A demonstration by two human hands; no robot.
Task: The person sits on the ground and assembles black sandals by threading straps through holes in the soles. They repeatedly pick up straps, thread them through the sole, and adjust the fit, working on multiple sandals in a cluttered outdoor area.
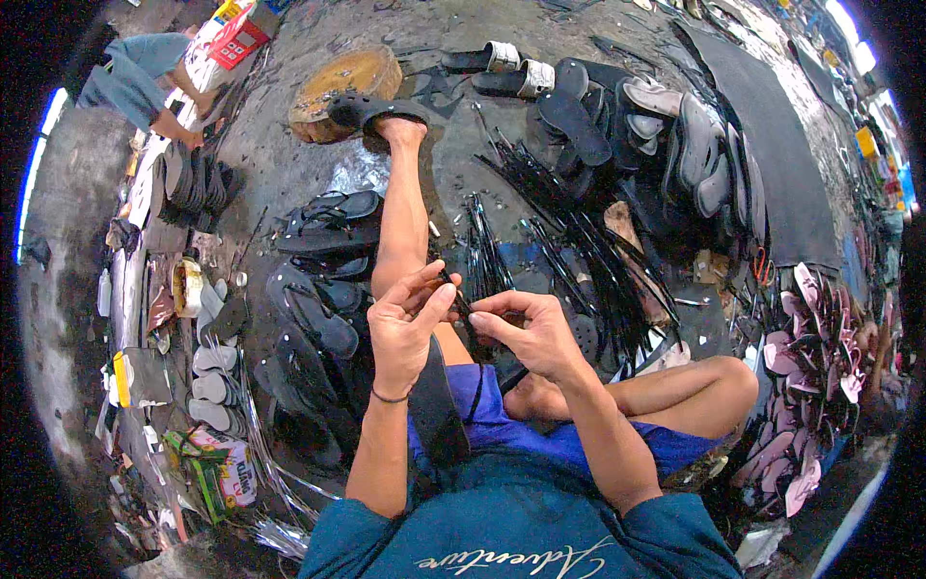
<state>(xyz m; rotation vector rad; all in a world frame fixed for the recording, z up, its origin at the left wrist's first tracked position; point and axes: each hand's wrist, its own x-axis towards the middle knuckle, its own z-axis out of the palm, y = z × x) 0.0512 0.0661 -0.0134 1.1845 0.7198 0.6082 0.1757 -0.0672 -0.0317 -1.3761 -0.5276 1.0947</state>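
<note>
In front of my chest, my left hand (pixel 410 314) pinches a thin black rubber strip (pixel 461 307) between thumb and fingers. My right hand (pixel 529 331) is closed on the same strip just to the right, with thumb and forefinger pressed together. The strip runs between the two hands, and its lower end hangs toward my lap. A flat black sandal sole (pixel 444 415) rests against my lap below my left hand. Beyond the hands, a bundle of glossy black strips (pixel 588 251) is spread over the floor.
Black sandals (pixel 323 318) pile up at the left, and stacked soles (pixel 699 159) stand at the far right. Pinkish soles (pixel 786 425) heap at the right. A round wooden block (pixel 347 87) lies under my outstretched foot. Red-handled scissors (pixel 762 265) lie right. Another person's legs (pixel 154 82) show far left.
</note>
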